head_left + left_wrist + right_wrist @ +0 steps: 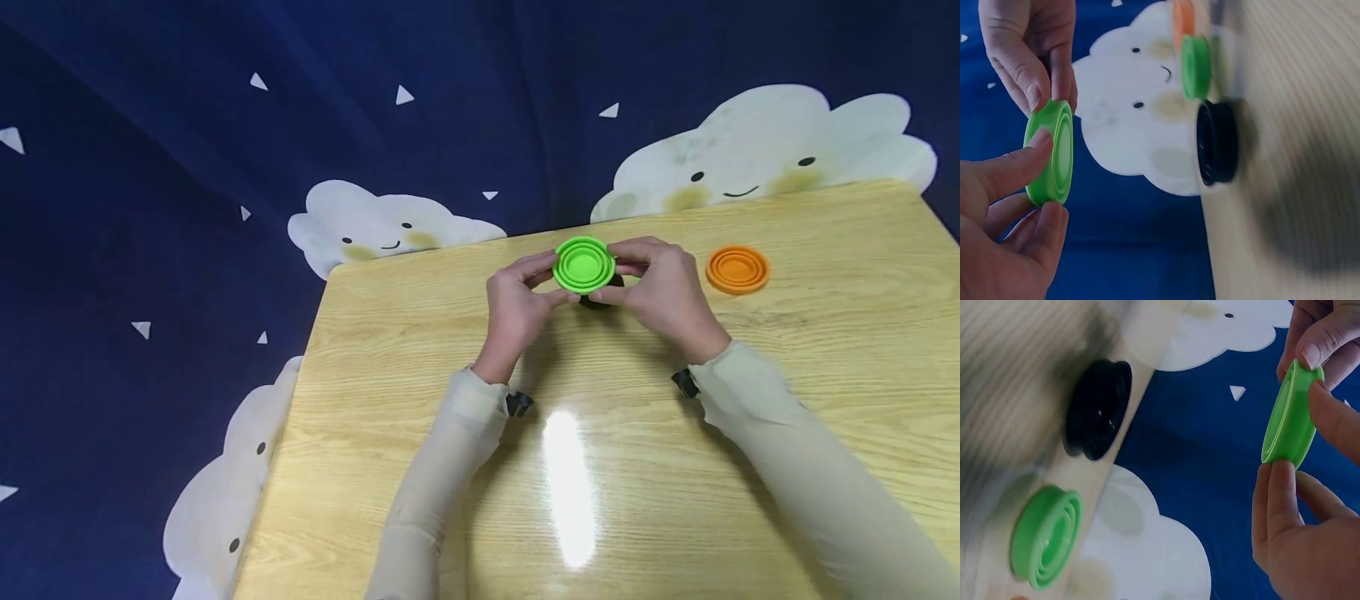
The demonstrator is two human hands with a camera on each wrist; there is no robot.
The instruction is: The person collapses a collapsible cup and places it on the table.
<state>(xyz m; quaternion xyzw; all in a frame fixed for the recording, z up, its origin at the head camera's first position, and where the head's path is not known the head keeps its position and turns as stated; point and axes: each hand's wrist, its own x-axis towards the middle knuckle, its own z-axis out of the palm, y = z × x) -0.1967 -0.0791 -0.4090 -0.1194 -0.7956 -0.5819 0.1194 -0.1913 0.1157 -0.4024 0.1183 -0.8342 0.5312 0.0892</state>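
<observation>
A bright green collapsible silicone cup (583,265), folded flat into concentric rings, is held above the table between both hands. My left hand (517,304) pinches its left edge, thumb below and fingers above. From the other side, my right hand (663,292) grips the right edge likewise. Underneath sits a black collapsible cup (1217,142), mostly covered in the head view. Beside the black one stands a second green cup (1046,536) on the table, seen in both wrist views but hidden in the head view. An orange collapsible cup (737,269) lies right of my right hand.
The light wooden table (390,417) carries a bright glare streak in front of the hands. A dark blue curtain (450,150) printed with clouds and white triangles hangs along the table's back and left edges.
</observation>
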